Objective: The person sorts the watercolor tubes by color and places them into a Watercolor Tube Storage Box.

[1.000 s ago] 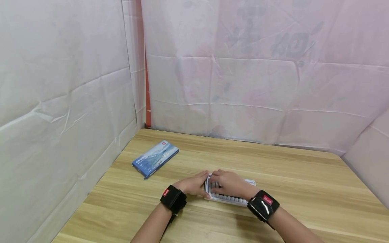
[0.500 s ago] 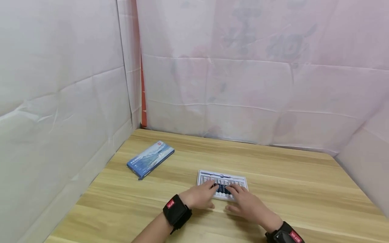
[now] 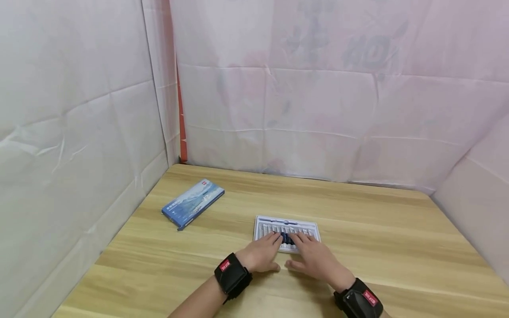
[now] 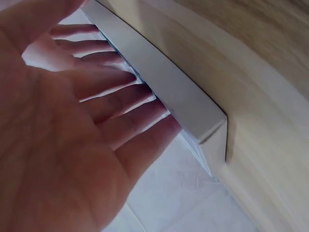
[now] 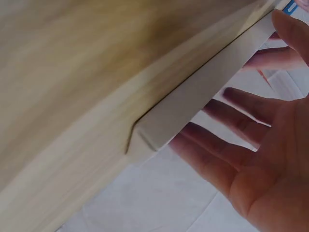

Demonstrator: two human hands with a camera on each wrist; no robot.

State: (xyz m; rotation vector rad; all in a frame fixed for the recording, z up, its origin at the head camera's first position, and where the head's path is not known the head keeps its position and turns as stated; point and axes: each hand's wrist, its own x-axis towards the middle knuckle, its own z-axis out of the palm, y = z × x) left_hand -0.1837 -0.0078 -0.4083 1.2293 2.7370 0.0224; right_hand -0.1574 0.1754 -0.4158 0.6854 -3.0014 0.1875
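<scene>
A shallow white tray (image 3: 257, 227) lies on the table, holding a row of silvery paint tubes (image 3: 292, 230) with dark parts showing between the hands. Along its far side runs a thin blue paintbrush (image 3: 274, 221). My left hand (image 3: 260, 254) rests its extended fingers on the tubes from the near side. Beside it, the right hand (image 3: 316, 260) lies likewise, fingers spread and fairly straight. Each thumb is off the tray, near its front edge. In the wrist views the tray's white side wall (image 4: 159, 72) stands against the wood, fingers reaching over it.
A flat blue box (image 3: 193, 203) with a mountain picture lies at the back left of the wooden table (image 3: 377, 229). White sheeting (image 3: 99, 154) hangs along the left, back and right sides. Black bands (image 3: 233, 276) circle both wrists.
Earlier, the left hand held the tray's left end while the right hand reached over the tubes. Both hands have since moved to the near side, fingers coming down flat on the tubes.
</scene>
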